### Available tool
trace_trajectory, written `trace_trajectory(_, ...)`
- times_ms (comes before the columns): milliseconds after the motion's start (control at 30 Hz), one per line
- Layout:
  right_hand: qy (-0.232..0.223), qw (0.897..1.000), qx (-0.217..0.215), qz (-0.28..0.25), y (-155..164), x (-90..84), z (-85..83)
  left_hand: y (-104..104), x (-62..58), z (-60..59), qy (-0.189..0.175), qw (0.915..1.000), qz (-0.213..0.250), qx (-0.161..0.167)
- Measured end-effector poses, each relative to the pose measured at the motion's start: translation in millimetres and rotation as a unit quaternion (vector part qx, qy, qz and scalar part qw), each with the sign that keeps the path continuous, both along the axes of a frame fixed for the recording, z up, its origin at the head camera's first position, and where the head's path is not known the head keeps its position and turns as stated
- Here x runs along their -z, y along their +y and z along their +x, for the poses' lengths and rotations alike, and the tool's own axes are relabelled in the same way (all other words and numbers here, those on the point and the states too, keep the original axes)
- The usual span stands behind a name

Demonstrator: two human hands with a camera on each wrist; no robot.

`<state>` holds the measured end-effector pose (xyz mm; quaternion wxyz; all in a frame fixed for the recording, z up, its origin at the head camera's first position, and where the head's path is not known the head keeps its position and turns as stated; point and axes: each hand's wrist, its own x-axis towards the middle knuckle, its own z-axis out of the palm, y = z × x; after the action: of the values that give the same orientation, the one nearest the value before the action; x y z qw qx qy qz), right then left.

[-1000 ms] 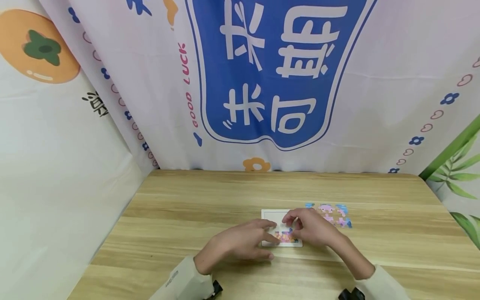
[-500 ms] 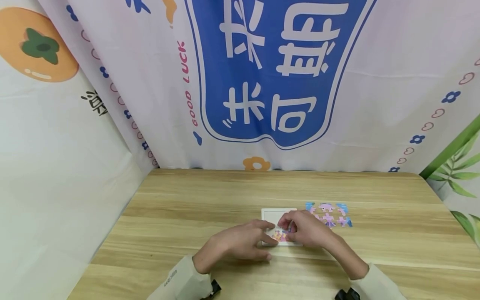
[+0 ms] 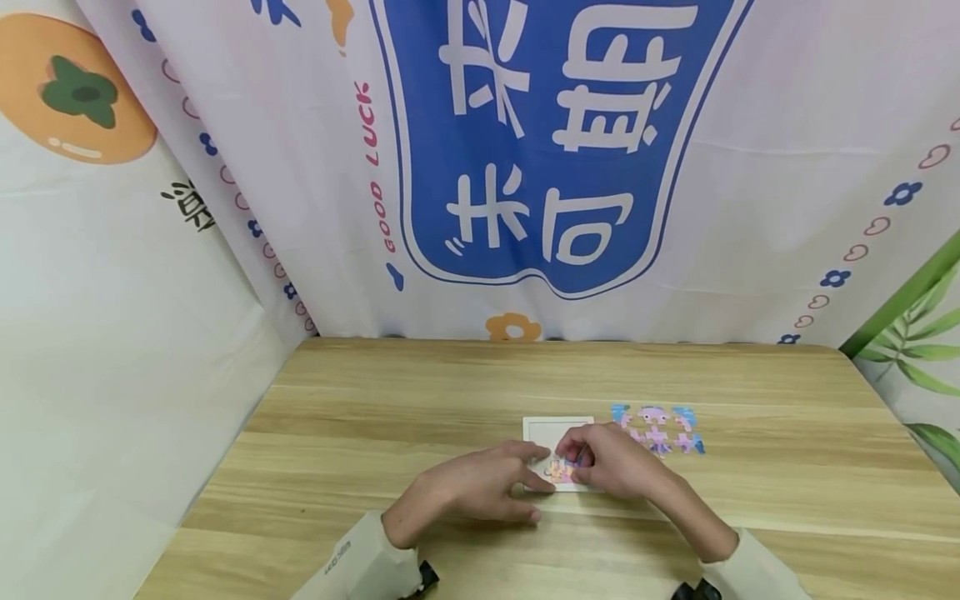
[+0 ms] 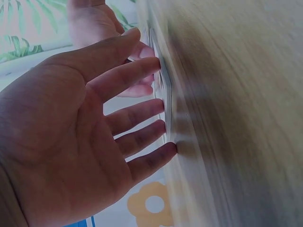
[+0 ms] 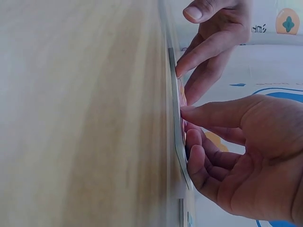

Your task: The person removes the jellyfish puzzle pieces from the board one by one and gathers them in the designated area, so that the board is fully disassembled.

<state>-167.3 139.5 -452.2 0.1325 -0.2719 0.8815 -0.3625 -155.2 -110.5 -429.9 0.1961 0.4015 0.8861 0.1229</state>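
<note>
A white puzzle tray (image 3: 542, 428) lies flat on the wooden table, between both hands. Several colourful jigsaw pieces (image 3: 558, 472) sit in its lower part, partly covered by fingers. My left hand (image 3: 487, 483) rests its straight, spread fingertips on the tray's left side; the left wrist view shows the left hand (image 4: 71, 137) with its palm empty. Over the tray's right part, my right hand (image 3: 622, 462) has thumb and curled fingers pinching at a puzzle piece. In the right wrist view the right hand's thumb (image 5: 213, 113) presses at the pieces; the held piece is mostly hidden.
Several loose pink and blue puzzle pieces (image 3: 656, 437) lie in a rough block just right of the tray. The wooden table (image 3: 390, 400) ends at a printed cloth backdrop (image 3: 750, 250) behind, with white cloth (image 3: 135, 350) at the left.
My right hand has shifted slightly left over the tray, and the pieces under it have slid a little left. The left hand stays almost still. More of the loose pieces now shows.
</note>
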Motion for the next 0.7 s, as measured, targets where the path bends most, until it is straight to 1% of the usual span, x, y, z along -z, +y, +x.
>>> trace_trajectory(333, -0.001, 1.000, -0.001, -0.003, 1.4, 1.0, 0.3, 0.1, 0.6, 0.5, 0.006, 1.0000, 0.002, -0.001)
trace_trajectory(567, -0.002, 1.000, -0.005, -0.006, 1.0, 0.3, 0.9, -0.6, 0.7, 1.2, -0.004, 1.0000, 0.005, -0.006)
trace_trajectory(700, -0.006, 1.000, -0.013, -0.019, 0.5, 0.5, 1.0, -1.0, 0.7, 1.4, -0.007, 0.9999, 0.008, -0.008)
